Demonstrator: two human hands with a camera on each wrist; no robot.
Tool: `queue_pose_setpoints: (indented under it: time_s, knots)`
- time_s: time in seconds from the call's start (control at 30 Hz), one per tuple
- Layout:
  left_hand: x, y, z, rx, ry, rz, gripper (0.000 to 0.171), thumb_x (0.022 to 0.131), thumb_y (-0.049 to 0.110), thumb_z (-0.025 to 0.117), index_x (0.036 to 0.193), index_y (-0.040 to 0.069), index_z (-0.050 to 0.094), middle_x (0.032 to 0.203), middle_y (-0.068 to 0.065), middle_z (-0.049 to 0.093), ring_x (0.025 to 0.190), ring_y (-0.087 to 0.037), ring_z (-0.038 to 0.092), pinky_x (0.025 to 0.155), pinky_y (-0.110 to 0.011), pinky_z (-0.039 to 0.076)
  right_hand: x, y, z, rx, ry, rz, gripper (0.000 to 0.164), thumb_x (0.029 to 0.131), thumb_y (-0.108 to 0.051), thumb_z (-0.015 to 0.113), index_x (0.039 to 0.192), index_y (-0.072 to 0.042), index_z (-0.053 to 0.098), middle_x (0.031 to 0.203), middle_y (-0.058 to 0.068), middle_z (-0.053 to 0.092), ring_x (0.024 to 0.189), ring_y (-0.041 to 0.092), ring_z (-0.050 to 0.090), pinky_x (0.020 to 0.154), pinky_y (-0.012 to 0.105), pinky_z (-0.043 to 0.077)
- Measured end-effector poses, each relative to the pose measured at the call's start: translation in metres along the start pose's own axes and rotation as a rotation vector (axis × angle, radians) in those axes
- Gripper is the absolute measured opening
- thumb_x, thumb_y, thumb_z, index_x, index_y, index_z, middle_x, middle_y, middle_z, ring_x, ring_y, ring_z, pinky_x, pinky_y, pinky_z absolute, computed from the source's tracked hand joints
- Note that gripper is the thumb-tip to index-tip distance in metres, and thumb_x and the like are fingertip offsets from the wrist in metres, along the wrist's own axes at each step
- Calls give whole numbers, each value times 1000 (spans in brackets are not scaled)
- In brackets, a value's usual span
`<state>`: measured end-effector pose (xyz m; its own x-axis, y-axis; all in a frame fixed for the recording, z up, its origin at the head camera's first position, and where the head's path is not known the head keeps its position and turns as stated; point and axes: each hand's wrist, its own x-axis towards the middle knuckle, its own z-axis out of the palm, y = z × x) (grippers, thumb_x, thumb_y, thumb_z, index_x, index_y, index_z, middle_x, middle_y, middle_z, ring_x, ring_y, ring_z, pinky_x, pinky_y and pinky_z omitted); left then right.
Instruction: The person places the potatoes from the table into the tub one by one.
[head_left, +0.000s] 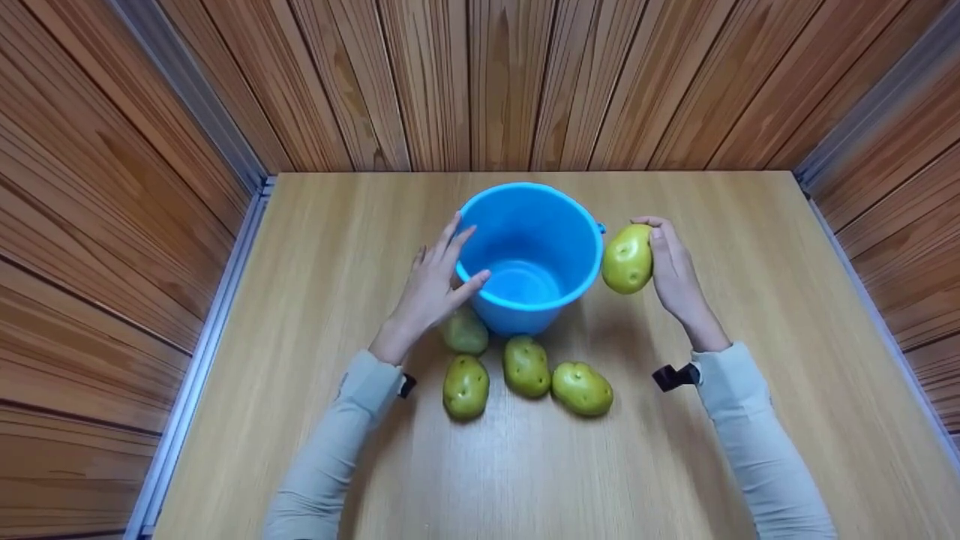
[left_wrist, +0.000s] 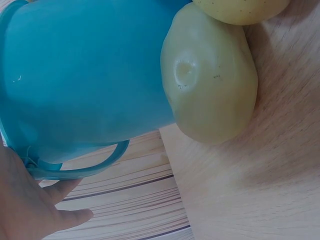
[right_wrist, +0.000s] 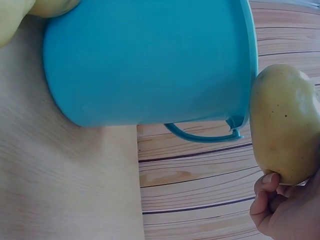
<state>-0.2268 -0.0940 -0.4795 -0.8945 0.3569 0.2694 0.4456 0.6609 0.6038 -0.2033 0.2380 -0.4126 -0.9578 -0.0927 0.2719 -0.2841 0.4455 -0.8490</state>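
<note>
A blue bucket [head_left: 521,319] stands upright toward the back of the table, its handle [left_wrist: 95,170] hanging at the far side. My left hand [head_left: 431,289] rests at the bucket's left rim with fingers spread and fairly straight. To the right of the bucket, my right hand [head_left: 675,274] grips a yellow-green potato [head_left: 626,260] at about rim height, beside the rim. On the table in front of the bucket lie several more potatoes: one potato [head_left: 465,332] partly under my left wrist, a potato [head_left: 466,388] nearer me, a middle potato [head_left: 526,367] and a right potato [head_left: 582,389].
The wooden table [head_left: 480,480] ends at a plank-patterned back wall [head_left: 502,82]. Similar panels with metal frame edges [head_left: 202,360] rise on both sides. A small black device [head_left: 673,376] sits on my right wrist.
</note>
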Motion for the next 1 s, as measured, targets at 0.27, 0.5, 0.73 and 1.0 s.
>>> queue_pose_setpoints:
  time_s: [0.27,0.5,0.73,1.0]
  knots:
    - [1,0,-1,3,-9,-4,73,88,64,40,148,29,18,156,9,0,142,-23,18,109,-61,11,9,-12,7,-2,7,-31,39,101,-16,24,125,9,44,103,6,52,82,9,49,70,21,40]
    - [2,-1,-1,4,-9,-16,73,88,65,39,148,29,18,156,11,-2,142,-23,17,109,-60,10,19,-23,15,11,-27,-50,39,101,-16,23,126,9,42,101,6,51,80,9,48,70,21,40]
    - [1,0,0,17,-7,-6,73,88,64,40,148,30,17,156,9,-1,142,-23,17,109,-61,11,32,-2,24,28,-46,-63,38,102,-20,24,128,2,43,99,4,51,80,14,48,69,22,41]
    - [1,1,0,7,-4,-10,72,88,64,40,148,31,18,156,9,1,142,-21,16,109,-60,11,39,9,32,36,-56,-78,43,102,-29,26,127,1,44,100,5,51,82,18,48,70,26,40]
